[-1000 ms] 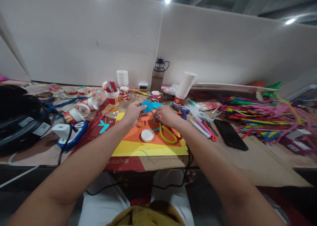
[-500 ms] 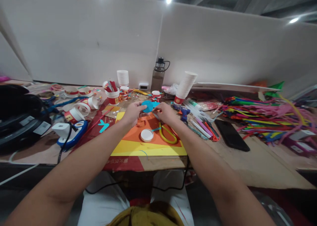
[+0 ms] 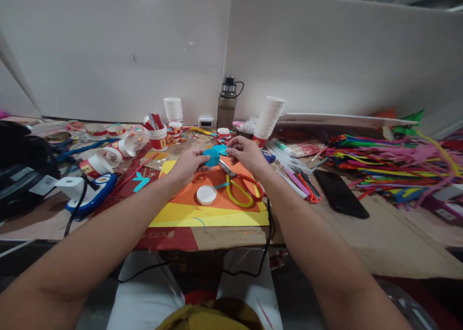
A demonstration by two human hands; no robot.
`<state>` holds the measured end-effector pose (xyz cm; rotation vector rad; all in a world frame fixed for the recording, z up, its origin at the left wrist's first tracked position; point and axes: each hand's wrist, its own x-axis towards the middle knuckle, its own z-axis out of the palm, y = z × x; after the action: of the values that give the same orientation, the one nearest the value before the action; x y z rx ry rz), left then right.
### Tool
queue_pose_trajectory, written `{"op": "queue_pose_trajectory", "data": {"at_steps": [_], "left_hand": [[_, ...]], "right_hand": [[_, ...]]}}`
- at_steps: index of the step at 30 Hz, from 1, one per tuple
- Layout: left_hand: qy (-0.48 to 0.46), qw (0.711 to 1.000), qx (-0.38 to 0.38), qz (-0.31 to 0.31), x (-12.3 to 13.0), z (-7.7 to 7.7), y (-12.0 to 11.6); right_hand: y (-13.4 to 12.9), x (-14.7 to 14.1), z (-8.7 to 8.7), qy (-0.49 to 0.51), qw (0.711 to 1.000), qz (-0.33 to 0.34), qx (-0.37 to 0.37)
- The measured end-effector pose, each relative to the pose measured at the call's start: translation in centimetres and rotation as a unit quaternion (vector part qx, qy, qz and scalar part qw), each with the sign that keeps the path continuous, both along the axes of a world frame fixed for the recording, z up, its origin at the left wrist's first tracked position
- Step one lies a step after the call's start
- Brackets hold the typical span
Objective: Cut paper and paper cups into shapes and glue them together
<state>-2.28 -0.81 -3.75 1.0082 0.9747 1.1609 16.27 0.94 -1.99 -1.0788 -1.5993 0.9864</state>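
Note:
Over the middle of the table, my left hand [image 3: 188, 164] pinches a round blue piece of paper [image 3: 211, 158] between thumb and fingers. My right hand [image 3: 246, 152] closes its fingertips on a second blue paper piece [image 3: 221, 149], just behind and right of the round one. Whether the two pieces join I cannot tell. Beneath my right hand lie scissors [image 3: 239, 202] with a yellow and a red handle, not held. A white round lid [image 3: 206, 195] rests on orange paper [image 3: 188, 198], which lies on yellow paper [image 3: 166, 218].
Stacked white cups [image 3: 271, 115], a bottle [image 3: 226, 109] and a cup of tools [image 3: 156, 138] stand at the back. Colourful pipe cleaners [image 3: 390, 168] and a black phone [image 3: 340, 193] lie right. Left are a blue-and-white power strip [image 3: 92, 197], cut cups [image 3: 96, 165] and blue scraps [image 3: 141, 181].
My hands have moved slightly apart, and the second blue piece shows more clearly by my right fingertips. More of the scissors is visible. The camera view has shifted a little.

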Motion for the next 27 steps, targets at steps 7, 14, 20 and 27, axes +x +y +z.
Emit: {"op": "queue_pose_trajectory", "data": {"at_steps": [7,14,20,27], "left_hand": [[0.039,0.999,0.014,-0.011,0.2,-0.9,-0.1],[0.055,0.998,-0.03,-0.029,0.4,-0.4,-0.7],[0.056,0.998,-0.007,-0.036,0.7,-0.2,-1.0],[0.06,0.997,0.026,-0.046,0.7,-0.4,-0.9]], "right_hand": [[-0.3,0.1,0.1,-0.038,0.998,0.023,0.041],[0.0,0.5,-0.5,-0.148,0.985,0.003,0.088],[0.3,0.4,-1.0,-0.175,0.979,0.008,0.102],[0.0,0.4,-0.6,-0.228,0.963,-0.014,0.141]]}}
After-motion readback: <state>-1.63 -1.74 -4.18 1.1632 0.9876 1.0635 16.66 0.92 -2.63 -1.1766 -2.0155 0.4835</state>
